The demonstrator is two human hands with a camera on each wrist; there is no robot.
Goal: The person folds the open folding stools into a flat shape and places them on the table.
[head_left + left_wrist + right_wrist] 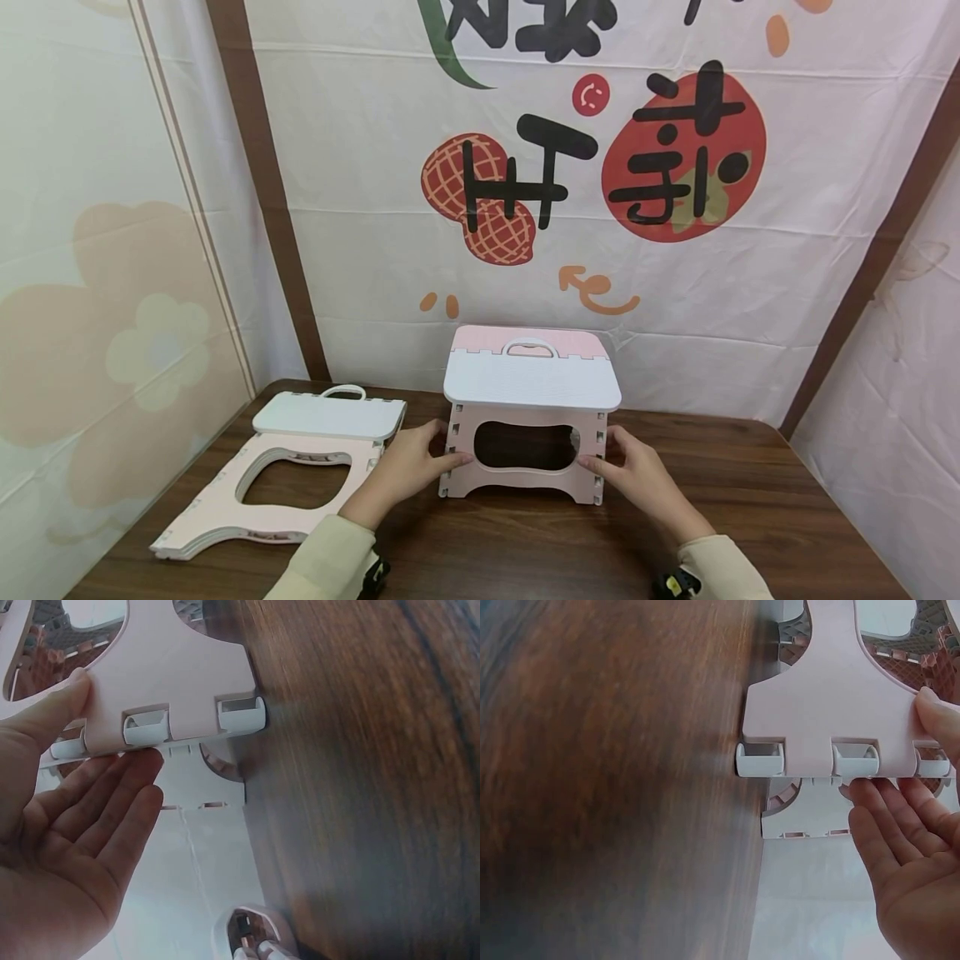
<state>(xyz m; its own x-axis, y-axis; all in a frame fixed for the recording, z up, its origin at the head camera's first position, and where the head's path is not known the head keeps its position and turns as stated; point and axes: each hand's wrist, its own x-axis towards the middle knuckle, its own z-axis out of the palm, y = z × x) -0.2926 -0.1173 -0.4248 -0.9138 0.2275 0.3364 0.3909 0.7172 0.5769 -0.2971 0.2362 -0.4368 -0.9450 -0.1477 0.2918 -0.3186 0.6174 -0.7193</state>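
A pink and white folding stool (532, 382) stands upright and unfolded on the table, its pink front panel facing me and a white handle on its top. My left hand (408, 462) holds its left side, thumb on the front panel near the oval opening. At the opposite side, my right hand (637, 475) grips it the same way. In the left wrist view the fingers (127, 780) lie behind the hinged edge of the pink panel (172, 667). The right wrist view shows the other fingers (885, 817) against the matching hinged edge.
A second folding stool (217, 504) lies folded flat at the left of the brown wooden table (510, 550), beside my left forearm. Behind the table hangs a white printed cloth (360, 167), close to the upright stool's back.
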